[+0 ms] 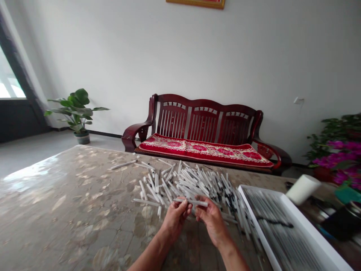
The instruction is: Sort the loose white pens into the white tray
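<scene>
In front of me a whitish pen (197, 203) lies level between my two hands, above the near edge of a heap. Its left end is pinched between the thumb and fingers of my left hand (176, 216). The fingers of my right hand (211, 218) close around it near the other end. Beyond my hands spreads a loose pile of pens (194, 180), white and clear, some with black parts, pointing many ways. On the right, a white open box (306, 229) holds rows of similar pens, with a dark strip (275, 222) lying across them.
The table has a patterned, shiny cover (70, 210). Right of the box are a white roll (303, 189) and a dark object (342, 222). Behind the table stands a wooden bench (203, 120) with a red cushion. Plants (77, 109) stand to the left and right.
</scene>
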The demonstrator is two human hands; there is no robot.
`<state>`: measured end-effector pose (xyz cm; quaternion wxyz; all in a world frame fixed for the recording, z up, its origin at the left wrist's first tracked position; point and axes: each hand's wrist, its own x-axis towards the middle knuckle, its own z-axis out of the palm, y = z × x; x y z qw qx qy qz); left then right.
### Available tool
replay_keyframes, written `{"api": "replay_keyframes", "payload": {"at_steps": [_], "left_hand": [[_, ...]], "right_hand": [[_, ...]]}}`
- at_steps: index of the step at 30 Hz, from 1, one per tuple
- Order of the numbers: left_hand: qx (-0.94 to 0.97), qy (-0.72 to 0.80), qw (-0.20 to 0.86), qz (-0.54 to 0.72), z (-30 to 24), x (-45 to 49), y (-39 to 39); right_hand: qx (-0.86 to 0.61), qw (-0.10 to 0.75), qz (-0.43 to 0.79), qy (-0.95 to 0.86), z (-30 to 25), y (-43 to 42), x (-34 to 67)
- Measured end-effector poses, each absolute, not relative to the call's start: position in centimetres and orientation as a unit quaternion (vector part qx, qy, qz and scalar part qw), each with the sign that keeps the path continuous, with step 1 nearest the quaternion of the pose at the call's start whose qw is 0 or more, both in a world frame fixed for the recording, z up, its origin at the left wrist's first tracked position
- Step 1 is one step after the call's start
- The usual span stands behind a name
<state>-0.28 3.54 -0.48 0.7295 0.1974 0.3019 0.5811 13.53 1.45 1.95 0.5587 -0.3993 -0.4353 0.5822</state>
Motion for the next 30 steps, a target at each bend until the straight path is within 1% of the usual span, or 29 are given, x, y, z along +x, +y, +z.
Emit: {"api": "replay_keyframes", "payload": {"at_steps": [3, 7, 13, 16, 18, 19, 20, 23, 26, 30], "left_hand": [[0.225, 0.297, 0.756, 0.538, -0.7, 0.0, 3.2], [0.294, 0.356, 0.747, 0.478, -1.5, 0.3, 3.1], [0.336, 0.356, 0.746, 0.452, -1.9, 0.2, 3.2], [0.325, 0.361, 0.747, 0.454, -1.5, 0.0, 3.1], [0.318, 0.360, 0.748, 0.457, -1.2, 0.0, 3.1], [0.316, 0.362, 0.748, 0.458, -1.1, -0.1, 3.0], [0.315, 0.364, 0.747, 0.458, -1.0, -0.1, 3.0], [0.316, 0.374, 0.741, 0.460, -0.8, 0.0, 2.9], [0.340, 0.388, 0.718, 0.467, -0.7, 0.0, 2.9], [0.416, 0.430, 0.634, 0.490, -0.7, -0.5, 3.1]], "right_hand": [[-0.426, 0.573, 0.563, -0.417, 1.7, 1.8, 12.8], [-0.476, 0.613, 0.505, -0.378, 2.0, 2.5, 14.5], [-0.521, 0.639, 0.450, -0.342, 3.6, 2.3, 20.4], [-0.563, 0.631, 0.390, -0.365, 4.2, 1.6, 25.0], [-0.631, 0.583, 0.318, -0.401, 4.8, 0.9, 28.8], [-0.680, 0.532, 0.273, -0.424, 5.2, 0.5, 30.9], [-0.732, 0.459, 0.236, -0.445, 5.5, 0.1, 32.8], [-0.779, 0.367, 0.225, -0.456, 6.1, -1.3, 37.7], [-0.806, 0.288, 0.212, -0.471, 5.4, -2.6, 40.0], [-0.825, 0.221, 0.171, -0.492, 3.1, -3.5, 40.2]]}}
